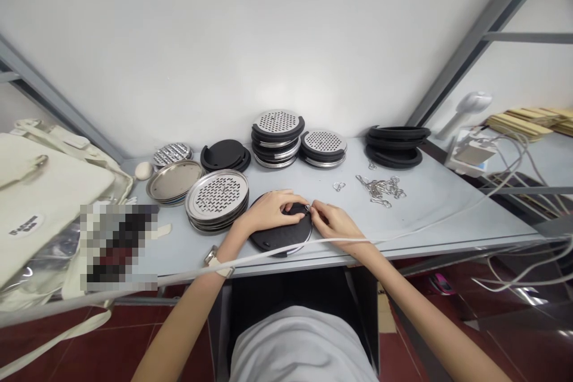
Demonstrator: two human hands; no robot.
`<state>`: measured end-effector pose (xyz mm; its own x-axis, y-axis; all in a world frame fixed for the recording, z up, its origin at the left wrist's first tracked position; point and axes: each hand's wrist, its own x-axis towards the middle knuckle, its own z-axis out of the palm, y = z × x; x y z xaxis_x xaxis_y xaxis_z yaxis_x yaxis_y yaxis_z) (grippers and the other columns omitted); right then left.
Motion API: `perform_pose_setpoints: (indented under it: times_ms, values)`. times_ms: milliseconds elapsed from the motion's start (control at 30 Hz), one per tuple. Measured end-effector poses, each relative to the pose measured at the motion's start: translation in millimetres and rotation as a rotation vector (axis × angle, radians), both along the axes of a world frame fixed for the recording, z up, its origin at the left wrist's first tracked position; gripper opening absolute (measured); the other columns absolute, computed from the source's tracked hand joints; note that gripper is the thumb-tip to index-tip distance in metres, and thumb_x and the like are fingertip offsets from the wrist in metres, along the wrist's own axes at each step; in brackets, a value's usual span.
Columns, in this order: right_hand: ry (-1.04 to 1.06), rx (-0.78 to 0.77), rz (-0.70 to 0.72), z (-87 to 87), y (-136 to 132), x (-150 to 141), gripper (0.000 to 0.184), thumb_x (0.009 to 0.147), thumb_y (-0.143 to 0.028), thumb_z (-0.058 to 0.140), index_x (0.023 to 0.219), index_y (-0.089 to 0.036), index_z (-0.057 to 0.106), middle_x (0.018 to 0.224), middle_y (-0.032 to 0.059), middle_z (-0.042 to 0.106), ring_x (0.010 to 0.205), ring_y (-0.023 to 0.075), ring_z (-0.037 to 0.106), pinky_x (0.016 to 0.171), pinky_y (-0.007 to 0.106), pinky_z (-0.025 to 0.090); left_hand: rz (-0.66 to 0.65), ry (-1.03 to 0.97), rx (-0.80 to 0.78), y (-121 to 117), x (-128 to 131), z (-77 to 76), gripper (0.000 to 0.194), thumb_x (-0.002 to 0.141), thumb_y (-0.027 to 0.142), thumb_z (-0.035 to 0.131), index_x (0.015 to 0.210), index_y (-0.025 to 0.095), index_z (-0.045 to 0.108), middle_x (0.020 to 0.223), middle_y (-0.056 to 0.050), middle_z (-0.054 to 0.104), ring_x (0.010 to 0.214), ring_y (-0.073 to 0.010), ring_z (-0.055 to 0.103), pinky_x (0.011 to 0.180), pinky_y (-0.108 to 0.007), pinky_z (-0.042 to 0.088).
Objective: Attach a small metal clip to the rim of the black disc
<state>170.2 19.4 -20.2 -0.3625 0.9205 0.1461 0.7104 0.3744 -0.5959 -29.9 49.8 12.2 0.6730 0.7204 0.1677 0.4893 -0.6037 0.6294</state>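
A round black disc with a metal rim (286, 237) lies near the front edge of the table, under my hands. My left hand (273, 210) rests across its top, fingers curled onto it, with thumb and forefinger reaching to its right side. At that side my right hand (333, 224) pinches a small bent-wire clip (308, 208) against the disc's edge; the fingers partly hide the clip. A similar wire clip (339, 186) lies just beyond my right hand. Left of my left hand stands a stack of perforated metal grater discs (219, 194).
A pile of wire clips (385, 190) lies at the right, before stacked black rings (396, 155). Grater discs in black holders (277, 122) stand along the wall. Plain metal discs (173, 182) and a cream bag (49, 191) are leftward. A white cable (425, 224) crosses in front.
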Motion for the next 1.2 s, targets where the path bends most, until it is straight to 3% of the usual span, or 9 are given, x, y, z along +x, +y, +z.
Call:
perform_pose_setpoints:
  times_ms: [1200]
  values:
    - [-0.006,0.001,0.001,0.3,-0.6,0.8,0.025,0.092,-0.031,0.033,0.072,-0.021,0.044,0.06,-0.0012,0.05,0.055,0.0127,0.046,0.054,0.023,0.03,-0.013,0.026,0.022,0.0,-1.0,-0.4,0.026,0.083,0.03,0.059,0.108,0.028,0.063,0.073,0.003,0.046,0.065,-0.0113,0.046,0.063,-0.022,0.036]
